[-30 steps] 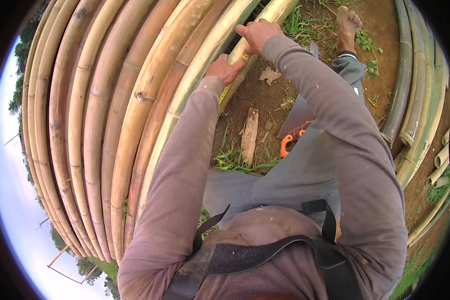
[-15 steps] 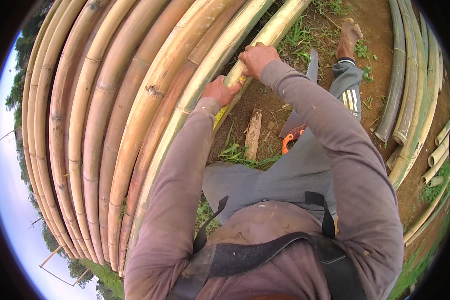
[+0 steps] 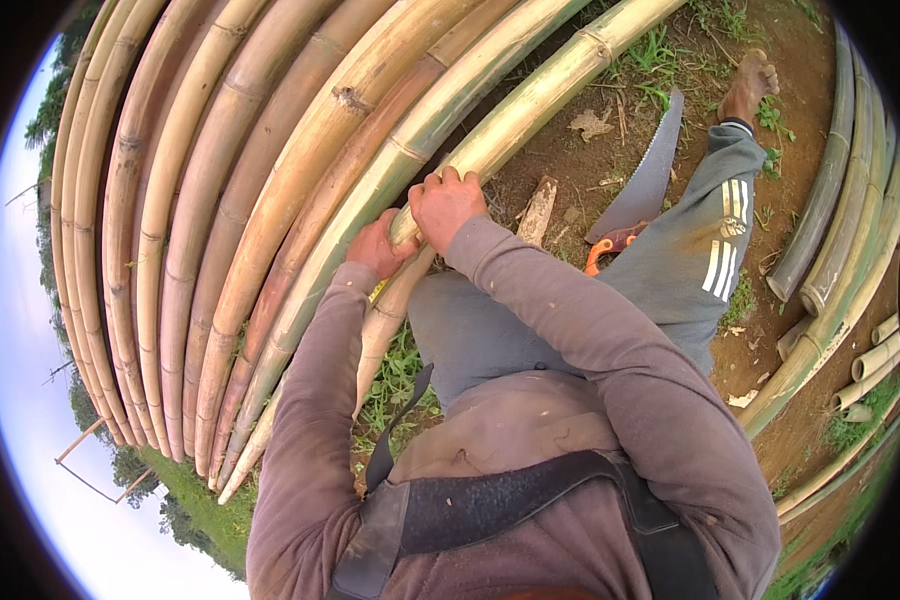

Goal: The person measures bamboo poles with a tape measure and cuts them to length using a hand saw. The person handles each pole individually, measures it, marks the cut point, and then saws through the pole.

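- Head view: bamboo pole (image 3: 536, 101) lies diagonally, long axis running lower left to upper right.
- Left hand (image 3: 376, 248) grips its near end; right hand (image 3: 448, 208) grips just above.

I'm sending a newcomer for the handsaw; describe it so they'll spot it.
From the row of bamboo poles at left, go right to the person's outstretched leg. Just left of it, on the ground, lies the handsaw. Its toothed grey blade and part-orange handle distinguish it from the wood scrap nearby.

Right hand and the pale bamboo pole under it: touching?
Touching. Head view: the right hand lies over the pale bamboo pole near its close end, no gap visible.
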`<action>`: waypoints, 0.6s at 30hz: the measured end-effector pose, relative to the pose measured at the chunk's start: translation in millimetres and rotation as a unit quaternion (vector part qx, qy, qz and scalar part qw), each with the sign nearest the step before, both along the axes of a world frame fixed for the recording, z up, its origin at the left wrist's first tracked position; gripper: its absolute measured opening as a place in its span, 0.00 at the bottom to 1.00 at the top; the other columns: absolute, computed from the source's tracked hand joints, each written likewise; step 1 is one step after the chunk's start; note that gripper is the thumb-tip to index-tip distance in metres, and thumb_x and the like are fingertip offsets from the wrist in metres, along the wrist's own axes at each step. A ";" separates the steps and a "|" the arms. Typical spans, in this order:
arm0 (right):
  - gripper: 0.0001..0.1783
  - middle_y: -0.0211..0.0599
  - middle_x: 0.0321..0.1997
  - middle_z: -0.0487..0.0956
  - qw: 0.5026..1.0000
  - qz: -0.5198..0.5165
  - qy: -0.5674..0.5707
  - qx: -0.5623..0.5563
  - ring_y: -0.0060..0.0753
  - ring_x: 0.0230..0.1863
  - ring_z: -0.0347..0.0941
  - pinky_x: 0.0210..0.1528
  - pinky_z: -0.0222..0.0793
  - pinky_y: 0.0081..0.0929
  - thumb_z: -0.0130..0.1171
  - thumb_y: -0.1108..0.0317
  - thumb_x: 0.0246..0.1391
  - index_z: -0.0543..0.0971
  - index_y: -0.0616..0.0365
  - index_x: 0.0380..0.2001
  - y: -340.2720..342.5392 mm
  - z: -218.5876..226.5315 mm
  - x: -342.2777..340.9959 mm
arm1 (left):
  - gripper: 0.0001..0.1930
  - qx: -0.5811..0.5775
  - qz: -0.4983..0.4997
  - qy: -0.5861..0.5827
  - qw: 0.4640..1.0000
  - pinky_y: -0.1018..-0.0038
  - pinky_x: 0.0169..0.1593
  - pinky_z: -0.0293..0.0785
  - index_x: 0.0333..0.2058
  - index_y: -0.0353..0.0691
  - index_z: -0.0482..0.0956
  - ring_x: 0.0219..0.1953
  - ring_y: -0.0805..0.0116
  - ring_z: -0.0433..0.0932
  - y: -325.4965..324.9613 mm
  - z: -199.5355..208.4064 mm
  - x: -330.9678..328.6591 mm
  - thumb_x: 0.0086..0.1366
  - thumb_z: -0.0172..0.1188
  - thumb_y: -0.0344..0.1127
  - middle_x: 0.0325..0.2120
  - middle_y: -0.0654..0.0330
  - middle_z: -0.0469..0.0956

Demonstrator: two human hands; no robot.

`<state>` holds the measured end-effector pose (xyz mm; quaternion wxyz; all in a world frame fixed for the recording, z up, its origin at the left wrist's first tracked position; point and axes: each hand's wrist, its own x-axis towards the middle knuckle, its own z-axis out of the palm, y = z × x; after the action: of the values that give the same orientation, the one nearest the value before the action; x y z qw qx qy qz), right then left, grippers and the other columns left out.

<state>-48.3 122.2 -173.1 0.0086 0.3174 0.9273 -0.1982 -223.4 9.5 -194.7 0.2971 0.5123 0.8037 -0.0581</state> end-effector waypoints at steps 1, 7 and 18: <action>0.15 0.36 0.47 0.83 1.000 -0.005 0.004 -0.013 0.40 0.53 0.77 0.48 0.73 0.43 0.62 0.61 0.57 0.83 0.51 0.47 2.8 0.7 2.9 | 0.43 0.001 0.007 -0.006 1.000 0.55 0.57 0.76 0.63 0.40 0.71 0.51 0.40 0.81 -1.0 0.3 1.8 0.57 0.63 0.66 0.47 0.38 0.82; 0.25 0.36 0.48 0.83 0.998 -0.058 -0.008 -0.006 0.44 0.55 0.78 0.54 0.76 0.49 0.73 0.48 0.51 0.82 0.47 0.49 100.3 -8.3 65.3 | 0.42 -0.002 0.015 -0.012 1.000 0.55 0.58 0.75 0.64 0.35 0.70 0.53 0.39 0.80 1.0 9.5 6.6 0.62 0.62 0.63 0.49 0.36 0.81; 0.22 0.39 0.46 0.85 0.984 -0.117 -0.083 0.102 0.46 0.54 0.80 0.52 0.78 0.46 0.71 0.48 0.47 0.85 0.47 0.42 276.3 -32.7 141.5 | 0.45 -0.002 0.006 -0.040 0.999 0.55 0.60 0.74 0.64 0.34 0.68 0.55 0.38 0.79 1.2 0.8 -2.0 0.60 0.61 0.67 0.50 0.35 0.80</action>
<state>93.2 398.4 -205.8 0.0301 0.4386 0.8950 -0.0749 -225.4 10.7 -193.9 0.3305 0.5087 0.7941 -0.0378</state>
